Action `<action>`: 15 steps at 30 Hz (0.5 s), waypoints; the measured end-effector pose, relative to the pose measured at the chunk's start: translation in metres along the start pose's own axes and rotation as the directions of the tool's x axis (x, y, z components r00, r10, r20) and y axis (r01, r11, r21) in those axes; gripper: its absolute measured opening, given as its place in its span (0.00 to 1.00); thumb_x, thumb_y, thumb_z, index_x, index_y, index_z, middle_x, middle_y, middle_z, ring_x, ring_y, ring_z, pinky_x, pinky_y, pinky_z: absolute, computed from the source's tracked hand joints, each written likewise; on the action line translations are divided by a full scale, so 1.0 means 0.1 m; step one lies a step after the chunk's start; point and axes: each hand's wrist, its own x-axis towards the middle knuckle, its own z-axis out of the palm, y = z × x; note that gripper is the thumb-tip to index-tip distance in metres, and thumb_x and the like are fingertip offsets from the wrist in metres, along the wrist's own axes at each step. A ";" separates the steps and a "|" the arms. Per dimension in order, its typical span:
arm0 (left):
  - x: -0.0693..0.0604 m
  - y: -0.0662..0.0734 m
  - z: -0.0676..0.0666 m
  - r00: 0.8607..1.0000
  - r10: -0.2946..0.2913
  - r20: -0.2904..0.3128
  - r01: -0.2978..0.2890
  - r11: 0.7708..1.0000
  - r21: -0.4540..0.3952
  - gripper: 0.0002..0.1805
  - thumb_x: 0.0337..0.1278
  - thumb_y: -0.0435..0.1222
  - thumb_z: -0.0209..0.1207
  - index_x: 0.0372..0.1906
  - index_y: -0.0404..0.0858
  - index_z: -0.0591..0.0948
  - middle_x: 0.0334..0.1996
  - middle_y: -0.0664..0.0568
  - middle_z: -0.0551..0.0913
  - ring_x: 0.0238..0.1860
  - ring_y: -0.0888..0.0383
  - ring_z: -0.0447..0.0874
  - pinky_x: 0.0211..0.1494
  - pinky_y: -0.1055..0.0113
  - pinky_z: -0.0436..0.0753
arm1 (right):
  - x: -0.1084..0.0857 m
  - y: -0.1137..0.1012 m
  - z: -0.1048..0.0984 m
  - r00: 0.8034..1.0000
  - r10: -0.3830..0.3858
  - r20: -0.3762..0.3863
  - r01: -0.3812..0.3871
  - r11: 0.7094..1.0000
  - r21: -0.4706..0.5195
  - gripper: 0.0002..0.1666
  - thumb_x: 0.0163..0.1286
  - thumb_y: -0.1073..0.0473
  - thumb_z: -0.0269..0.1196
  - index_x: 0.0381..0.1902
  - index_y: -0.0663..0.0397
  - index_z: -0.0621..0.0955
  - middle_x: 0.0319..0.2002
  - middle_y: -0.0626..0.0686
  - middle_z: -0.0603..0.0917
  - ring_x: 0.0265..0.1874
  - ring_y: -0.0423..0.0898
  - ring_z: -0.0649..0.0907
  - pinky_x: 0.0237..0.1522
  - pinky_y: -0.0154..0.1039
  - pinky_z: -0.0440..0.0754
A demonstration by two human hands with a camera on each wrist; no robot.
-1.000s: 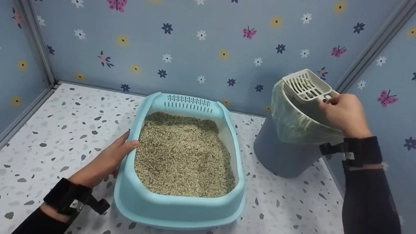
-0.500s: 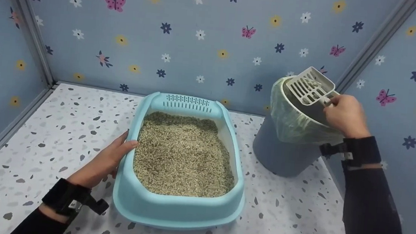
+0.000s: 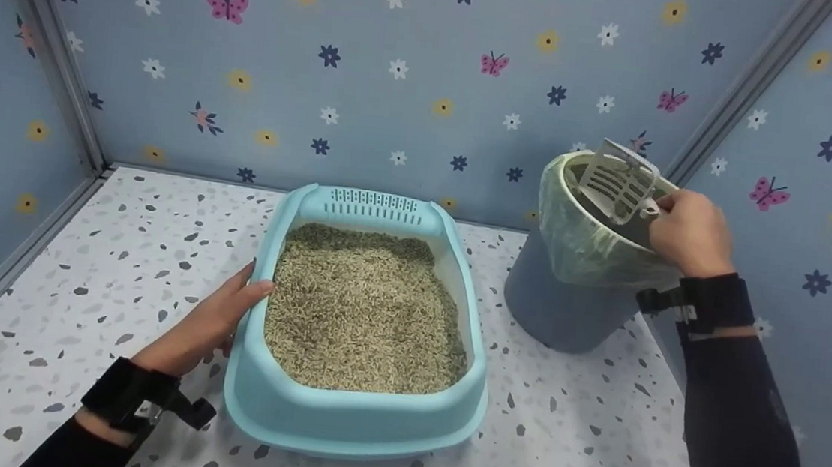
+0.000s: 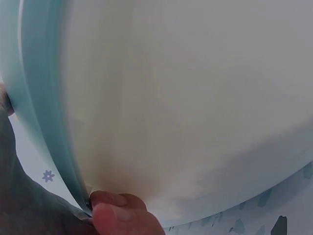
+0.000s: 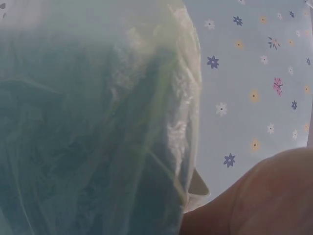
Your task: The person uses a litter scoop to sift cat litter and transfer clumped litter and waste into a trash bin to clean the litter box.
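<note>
A light blue litter box (image 3: 354, 424) filled with grainy tan litter (image 3: 372, 305) stands in the middle of the head view. My left hand (image 3: 207, 317) holds its left rim, thumb over the top. In the left wrist view the fingertips (image 4: 122, 215) curl beneath the rim against the pale side wall. At the right, my right hand (image 3: 693, 231) grips the handle of a pale slotted litter scoop (image 3: 620, 184). The scoop is tilted steeply over the mouth of a grey-blue trash bin (image 3: 556, 306) lined with a thin greenish bag (image 3: 573, 243). Inside the bin cannot be seen.
The speckled white tabletop (image 3: 120, 260) bears the box and the bin. A blue flowered wall panel (image 3: 394, 134) stands close behind them, with side panels left and right. In the right wrist view the bag-covered bin side (image 5: 98, 137) fills the left half.
My right hand has turned the scoop from nearly level to steeply tilted, its head now lower in the bin's mouth. The left hand stays on the litter box rim.
</note>
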 end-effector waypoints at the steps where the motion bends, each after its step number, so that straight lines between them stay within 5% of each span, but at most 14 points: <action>1: 0.00 0.00 0.00 1.000 0.000 -0.002 0.000 1.000 0.003 0.49 0.85 0.66 0.49 0.94 0.59 0.39 0.82 0.31 0.64 0.55 0.37 0.86 0.33 0.52 0.87 | 0.00 0.00 0.00 1.000 0.006 0.002 -0.006 1.000 -0.001 0.24 0.64 0.69 0.53 0.52 0.73 0.88 0.50 0.74 0.87 0.42 0.68 0.81 0.41 0.59 0.78; 9: -0.02 0.01 0.01 1.000 -0.020 -0.005 0.020 0.999 0.026 0.49 0.84 0.67 0.48 0.94 0.60 0.40 0.70 0.29 0.76 0.36 0.45 0.85 0.24 0.58 0.79 | 0.01 -0.01 0.03 0.999 0.034 0.019 -0.034 0.999 -0.009 0.28 0.66 0.68 0.57 0.63 0.74 0.83 0.60 0.77 0.83 0.57 0.76 0.81 0.59 0.74 0.78; 15: -0.02 0.02 0.01 1.000 -0.023 -0.004 0.023 0.999 0.031 0.48 0.84 0.67 0.48 0.94 0.61 0.40 0.64 0.30 0.80 0.32 0.46 0.84 0.23 0.58 0.79 | -0.01 0.00 0.04 1.000 0.015 0.007 -0.015 1.000 -0.008 0.27 0.66 0.70 0.55 0.62 0.71 0.85 0.59 0.76 0.84 0.55 0.75 0.81 0.53 0.73 0.80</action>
